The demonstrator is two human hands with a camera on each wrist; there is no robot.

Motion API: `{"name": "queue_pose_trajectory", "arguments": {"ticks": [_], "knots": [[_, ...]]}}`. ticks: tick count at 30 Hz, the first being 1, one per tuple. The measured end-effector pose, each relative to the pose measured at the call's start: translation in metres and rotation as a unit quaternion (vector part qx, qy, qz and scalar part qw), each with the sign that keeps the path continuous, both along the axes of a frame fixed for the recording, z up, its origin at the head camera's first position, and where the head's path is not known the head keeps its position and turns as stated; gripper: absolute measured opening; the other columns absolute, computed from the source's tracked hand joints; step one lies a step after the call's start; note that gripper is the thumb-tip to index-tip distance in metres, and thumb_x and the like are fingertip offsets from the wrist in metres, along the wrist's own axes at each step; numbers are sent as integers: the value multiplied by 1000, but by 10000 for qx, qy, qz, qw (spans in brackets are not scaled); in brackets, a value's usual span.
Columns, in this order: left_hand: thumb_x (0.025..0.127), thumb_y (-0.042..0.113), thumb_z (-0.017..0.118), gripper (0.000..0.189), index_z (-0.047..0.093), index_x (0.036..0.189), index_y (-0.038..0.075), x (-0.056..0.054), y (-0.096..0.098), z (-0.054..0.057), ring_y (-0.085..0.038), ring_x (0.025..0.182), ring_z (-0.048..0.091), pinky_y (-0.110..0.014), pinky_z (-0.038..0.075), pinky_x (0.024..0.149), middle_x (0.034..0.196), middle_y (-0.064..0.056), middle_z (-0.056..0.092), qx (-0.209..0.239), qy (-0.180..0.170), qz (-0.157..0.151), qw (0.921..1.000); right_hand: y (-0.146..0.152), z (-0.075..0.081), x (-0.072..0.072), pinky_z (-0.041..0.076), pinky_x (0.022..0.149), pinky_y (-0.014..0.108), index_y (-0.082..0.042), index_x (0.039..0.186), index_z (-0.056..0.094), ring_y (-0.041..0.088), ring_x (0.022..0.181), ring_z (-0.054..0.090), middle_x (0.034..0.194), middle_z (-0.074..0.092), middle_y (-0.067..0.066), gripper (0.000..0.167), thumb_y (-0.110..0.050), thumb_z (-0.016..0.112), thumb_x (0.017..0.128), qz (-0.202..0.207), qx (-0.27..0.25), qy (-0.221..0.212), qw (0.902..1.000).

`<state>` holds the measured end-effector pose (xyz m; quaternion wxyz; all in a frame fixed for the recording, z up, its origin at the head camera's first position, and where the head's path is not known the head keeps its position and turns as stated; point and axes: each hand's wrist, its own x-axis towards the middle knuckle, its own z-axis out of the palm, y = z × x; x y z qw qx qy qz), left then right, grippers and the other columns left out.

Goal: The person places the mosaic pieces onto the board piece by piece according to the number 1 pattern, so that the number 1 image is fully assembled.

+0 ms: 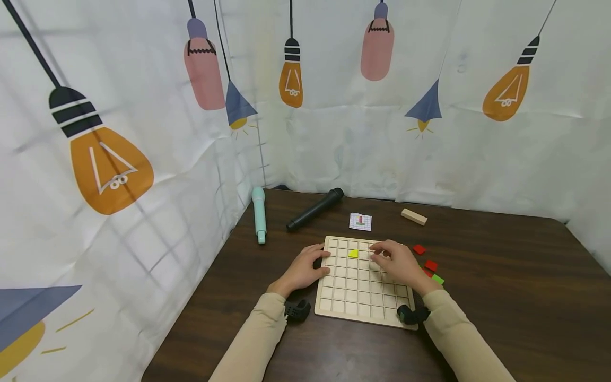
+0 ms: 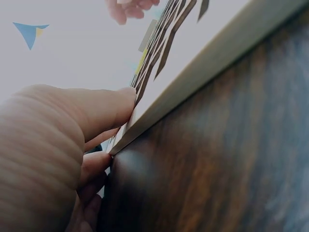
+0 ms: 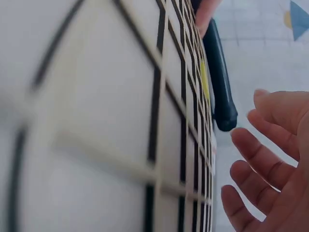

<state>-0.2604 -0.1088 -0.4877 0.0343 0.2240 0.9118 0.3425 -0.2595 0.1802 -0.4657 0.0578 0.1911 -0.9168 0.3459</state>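
A pale wooden grid board [image 1: 350, 292] lies on the table, with a yellow piece [image 1: 353, 253] on its upper squares. My left hand [image 1: 302, 270] holds the board's left edge. In the left wrist view its thumb [image 2: 111, 106] reaches onto the rim and other fingers sit at the side. Over the upper right of the board hovers my right hand [image 1: 398, 263]. Its fingers [image 3: 258, 154] are loosely bent and apart in the right wrist view, with nothing visible between them. Red pieces [image 1: 431, 265] and a green piece [image 1: 437, 279] lie right of the board, partly behind the right hand.
Behind the board are a printed card [image 1: 360, 222] and a small wooden block [image 1: 413, 216]. A black microphone [image 1: 315, 209] and a turquoise microphone-shaped object [image 1: 259, 215] lie at the back left. A patterned white curtain [image 1: 334, 138] hangs beyond the dark table [image 1: 515, 276].
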Motion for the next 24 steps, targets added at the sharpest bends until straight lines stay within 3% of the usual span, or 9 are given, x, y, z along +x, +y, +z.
{"name": "queue_pose_trajectory", "arguments": {"ticks": [10,16,24], "knots": [[93,23,67,44,59,134,10,0,0,0,-29,144,28,-50,30,113,153,-10,39,70,-3,17,10000,37,-2,13,45,67,34,-8,115,71,16,79,52,98,65,0,23,-16,67,94,-325,-12,392,9987],[94,26,67,45,59,135,11,-1,1,-2,-28,144,28,-49,30,113,154,-9,38,23,-51,16,10000,56,-1,26,49,71,39,-7,113,71,18,83,57,102,66,3,22,-16,68,93,-507,204,493,9973],[94,25,67,46,58,136,11,0,-2,0,-29,144,28,-50,31,112,154,-8,37,39,-74,22,10000,77,-2,40,39,57,28,-7,110,71,11,67,47,98,64,4,20,-13,71,90,-936,323,647,9930]]}}
